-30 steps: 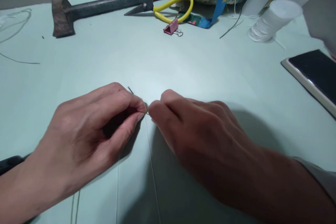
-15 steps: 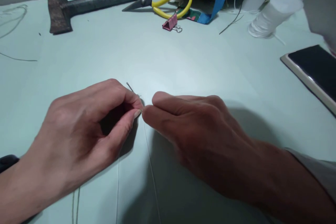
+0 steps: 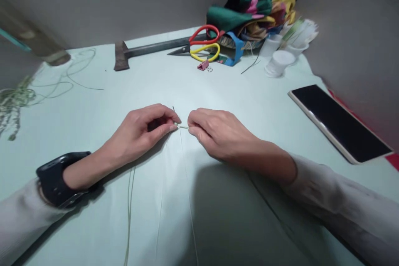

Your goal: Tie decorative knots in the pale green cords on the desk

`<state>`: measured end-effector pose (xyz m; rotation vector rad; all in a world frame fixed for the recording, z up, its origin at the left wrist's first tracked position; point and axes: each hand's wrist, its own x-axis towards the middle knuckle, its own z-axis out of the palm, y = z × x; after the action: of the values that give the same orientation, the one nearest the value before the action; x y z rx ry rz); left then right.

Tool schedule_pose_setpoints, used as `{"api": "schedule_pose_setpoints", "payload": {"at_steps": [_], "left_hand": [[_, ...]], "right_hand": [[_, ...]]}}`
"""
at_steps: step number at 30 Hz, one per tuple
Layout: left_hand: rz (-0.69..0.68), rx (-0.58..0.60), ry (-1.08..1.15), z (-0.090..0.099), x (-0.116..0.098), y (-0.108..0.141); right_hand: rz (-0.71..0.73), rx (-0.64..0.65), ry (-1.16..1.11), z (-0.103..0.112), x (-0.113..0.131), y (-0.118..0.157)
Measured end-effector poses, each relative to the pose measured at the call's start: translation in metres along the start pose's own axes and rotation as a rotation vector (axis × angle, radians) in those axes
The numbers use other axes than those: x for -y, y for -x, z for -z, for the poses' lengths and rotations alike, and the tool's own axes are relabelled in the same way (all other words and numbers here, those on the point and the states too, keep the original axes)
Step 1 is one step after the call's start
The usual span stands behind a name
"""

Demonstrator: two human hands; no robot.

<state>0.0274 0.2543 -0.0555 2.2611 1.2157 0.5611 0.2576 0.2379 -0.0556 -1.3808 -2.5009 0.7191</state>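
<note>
Near the middle of the pale table, my left hand (image 3: 140, 133) pinches a small greenish knotted piece (image 3: 176, 124) between thumb and forefinger. Just right of it, my right hand (image 3: 222, 133) is closed on a thin green strand (image 3: 184, 127) that stretches across the short gap from the knotted piece. A thin dark tip pokes up behind my left fingertips. Fine white thread (image 3: 192, 220) trails from the piece toward the front edge. Longer green strands (image 3: 128, 208) hang below my left wrist.
Behind lie a hammer (image 3: 121, 56), red-and-yellow-handled scissors (image 3: 204, 52) and a pink binder clip (image 3: 203, 65). White thread spools (image 3: 277, 64) and a cloth-filled basket (image 3: 255, 43) stand back right. A phone (image 3: 339, 122) lies at right, a green fibre bundle (image 3: 14, 102) at left.
The view has drawn back, showing more table and both forearms. My right hand has moved away from the left fingertips, and a green strand now spans the gap between them.
</note>
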Motion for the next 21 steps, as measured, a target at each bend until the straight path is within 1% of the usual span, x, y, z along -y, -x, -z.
{"api": "schedule_pose_setpoints", "payload": {"at_steps": [3,6,10,15,21], "left_hand": [[0.040,-0.074,-0.044,0.001,-0.002,0.013],[0.092,-0.131,-0.155,0.001,-0.003,0.031],[0.155,-0.125,-0.324,-0.001,-0.002,0.048],[0.200,-0.083,-0.424,-0.003,-0.004,0.051],[0.264,-0.052,-0.423,-0.003,-0.010,0.045]], "right_hand": [[-0.003,-0.004,0.041,0.002,0.004,0.004],[-0.006,-0.006,0.092,0.004,0.009,0.010],[-0.026,-0.005,0.181,0.006,0.017,0.015],[-0.058,0.007,0.283,0.008,0.026,0.021],[-0.053,0.001,0.350,0.012,0.028,0.025]]}}
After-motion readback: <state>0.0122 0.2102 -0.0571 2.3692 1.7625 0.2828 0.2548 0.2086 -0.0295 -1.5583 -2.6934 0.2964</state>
